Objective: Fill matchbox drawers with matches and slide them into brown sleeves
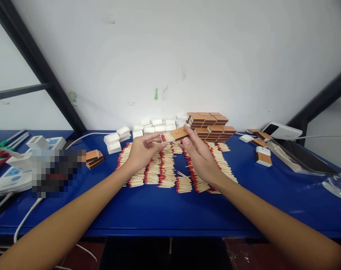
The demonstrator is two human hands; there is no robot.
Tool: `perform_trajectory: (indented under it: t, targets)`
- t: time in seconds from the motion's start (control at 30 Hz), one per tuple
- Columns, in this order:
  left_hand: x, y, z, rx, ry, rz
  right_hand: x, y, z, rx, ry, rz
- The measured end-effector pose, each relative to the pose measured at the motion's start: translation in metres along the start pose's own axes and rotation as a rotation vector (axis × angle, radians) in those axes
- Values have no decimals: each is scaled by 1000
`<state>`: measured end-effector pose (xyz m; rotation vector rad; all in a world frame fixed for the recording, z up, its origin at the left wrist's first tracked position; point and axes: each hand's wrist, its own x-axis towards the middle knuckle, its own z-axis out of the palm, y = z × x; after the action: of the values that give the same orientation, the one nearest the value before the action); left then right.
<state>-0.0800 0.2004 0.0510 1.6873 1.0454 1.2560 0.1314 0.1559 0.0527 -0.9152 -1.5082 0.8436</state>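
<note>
Between my hands is a matchbox, its white tray (168,136) full of red-tipped matches and partly inside the orange-brown sleeve (179,132). My left hand (142,150) pinches the tray's left end. The fingers of my right hand (200,154) close round the sleeve at the right. Below both hands, rows of loose matches (167,168) lie on the blue table (159,210). White trays (112,141) are stacked behind on the left, and closed matchboxes (208,120) are piled behind on the right.
At the left are power strips (14,176), cables and a few matchboxes (94,159). On the right stand a white device (281,130), several matchboxes (263,159), a dark pouch (305,159) and a clear plastic object (339,185). A wall rises behind the table.
</note>
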Motion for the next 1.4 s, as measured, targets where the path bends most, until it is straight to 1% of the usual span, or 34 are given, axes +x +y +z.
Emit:
perform_trajectory:
  t: [0.1, 0.23, 0.4, 0.47, 0.57, 0.7, 0.8, 0.87, 0.93, 1.0, 1.13, 1.23, 1.33, 1.4]
  targets:
    - [0, -1, 0, -3, -4, -5, 1, 1, -1, -3, -8, 20]
    - [0, -1, 1, -72, 6, -18, 2, 1, -1, 87, -1, 93]
    - [2, 0, 0, -55, -17, -2, 1, -1, -2, 38, -41, 25]
    - [2, -1, -1, -37, -31, 6, 1, 0, -3, 19, -32, 64]
    - [2, -2, -1, -28, -44, 8, 1, 0, -4, 51, -29, 117]
    - [2, -2, -2, -41, -53, 18, -2, -2, -1, 115, -59, 142]
    - [1, -1, 0, -48, -65, 26, -3, -1, -1, 124, -38, 147]
    - [0, -1, 1, -51, -58, 7, -4, -1, -1, 129, -32, 140]
    - [-1, -1, 3, -55, -63, 5, -5, -2, -1, 141, -76, 138]
    - [-1, -1, 4, -63, -89, 34, -6, -3, 0, 145, -129, 144]
    - [-1, -2, 5, -53, -118, 71, -7, -5, 2, 118, -131, 141]
    - [-1, -1, 5, -7, -125, 63, -8, -7, 0, 52, -194, 149]
    - [-3, 1, 6, 23, -131, 61, -11, -9, 0, -32, -269, 117]
    - [-4, 3, 7, 50, -113, 75, -13, -8, 0, -58, -282, 102]
